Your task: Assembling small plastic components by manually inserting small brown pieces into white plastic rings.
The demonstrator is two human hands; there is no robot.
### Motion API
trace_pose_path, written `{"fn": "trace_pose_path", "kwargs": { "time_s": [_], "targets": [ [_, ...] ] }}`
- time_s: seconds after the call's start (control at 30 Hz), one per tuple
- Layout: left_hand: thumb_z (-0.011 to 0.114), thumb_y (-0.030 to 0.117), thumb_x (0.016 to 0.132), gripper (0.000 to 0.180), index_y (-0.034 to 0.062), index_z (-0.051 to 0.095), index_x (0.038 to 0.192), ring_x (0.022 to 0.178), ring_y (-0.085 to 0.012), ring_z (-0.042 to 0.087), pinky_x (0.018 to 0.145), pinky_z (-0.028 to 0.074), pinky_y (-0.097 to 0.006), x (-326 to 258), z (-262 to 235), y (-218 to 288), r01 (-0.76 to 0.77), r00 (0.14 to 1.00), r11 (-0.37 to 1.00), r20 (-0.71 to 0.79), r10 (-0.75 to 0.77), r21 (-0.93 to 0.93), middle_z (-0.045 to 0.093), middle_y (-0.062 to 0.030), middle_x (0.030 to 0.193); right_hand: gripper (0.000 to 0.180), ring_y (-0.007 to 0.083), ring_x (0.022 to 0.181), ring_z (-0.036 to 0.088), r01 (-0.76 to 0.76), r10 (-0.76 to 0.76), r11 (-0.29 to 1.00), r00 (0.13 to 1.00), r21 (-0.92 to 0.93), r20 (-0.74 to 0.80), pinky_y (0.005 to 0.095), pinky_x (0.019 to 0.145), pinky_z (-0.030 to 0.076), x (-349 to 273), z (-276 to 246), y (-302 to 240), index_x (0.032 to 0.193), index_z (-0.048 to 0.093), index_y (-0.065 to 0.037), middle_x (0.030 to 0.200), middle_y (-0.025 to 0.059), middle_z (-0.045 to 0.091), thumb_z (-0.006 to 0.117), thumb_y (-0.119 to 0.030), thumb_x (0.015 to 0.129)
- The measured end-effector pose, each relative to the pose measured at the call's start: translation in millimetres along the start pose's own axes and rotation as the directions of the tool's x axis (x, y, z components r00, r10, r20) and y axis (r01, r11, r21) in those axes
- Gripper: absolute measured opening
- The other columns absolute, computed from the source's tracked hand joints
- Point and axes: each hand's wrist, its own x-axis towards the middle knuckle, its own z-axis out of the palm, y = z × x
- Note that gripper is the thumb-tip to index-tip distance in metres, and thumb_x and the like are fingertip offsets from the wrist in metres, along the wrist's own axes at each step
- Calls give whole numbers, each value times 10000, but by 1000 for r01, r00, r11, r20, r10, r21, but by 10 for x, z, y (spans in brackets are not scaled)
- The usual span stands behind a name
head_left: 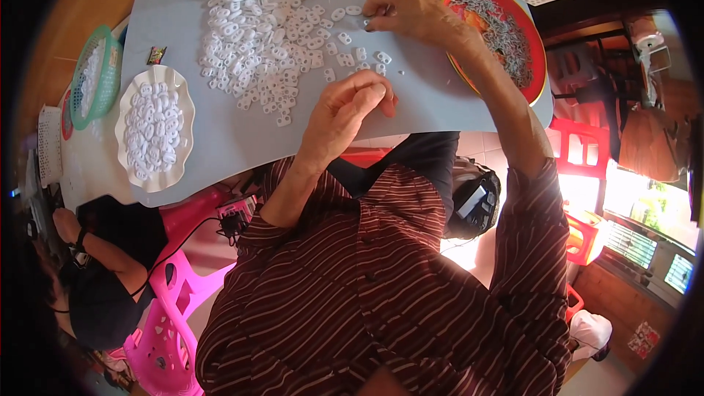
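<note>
1. white two-holed pieces [257,37] lie left of the right hand's [414,13] fingertips; probably light, stiff, slightly slippery.
2. likely best pinched by outer edges.
3. right fingers bent near-pinching, left hand [341,111] curled; cannot tell whether either grips anything.

Table: a pale grey tabletop [242,132] is spreading beneath the right hand's fingers [380,1], curving at its near edge.
Floor: light tiles [471,144] are showing past that edge, nearer than the fingers and to their right.
Pink seat: a plastic chair [165,330] is standing well left of the fingers and nearer.
Red seat: a plastic chair [583,129] is standing well to their right.
Orange-brown surface: a tiled expanse [95,0] is filling the far left; wall or floor, cannot tell.
Light: a bright opening [653,209] is glowing far right of them; glare is whitening nearby floor.
</note>
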Motion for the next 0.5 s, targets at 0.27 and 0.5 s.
{"fn": "trace_pose_path", "kwargs": {
  "time_s": [0.27, 0.5],
  "targets": [
    [474, 160, 915, 216, -13, 573, 832, 730, -98, 517, 743, 416, -240, -11, 88, 47, -22, 998, 998, -53, 24, 51, 576, -34, 728, 166, 236, 650, 621, 30, -27, 999, 998, 42, -63, 336, 657, 489, -31, 93, -121, 858, 666, -40, 715, 114, 645, 646, -138, 726],
    [440, 195, 931, 272, -35, 565, 855, 771, -171, 568, 774, 448, -302, 137, 19, 217, -27, 978, 999, -206, 18, -43, 590, -72, 731, 195, 66, 642, 549, -196, 349, 594, 936, 780, -31, 223, 602, 457, -343, 131, -419, 934, 648, -14, 732, 6, 605, 599, -199, 895]
  ]
}}
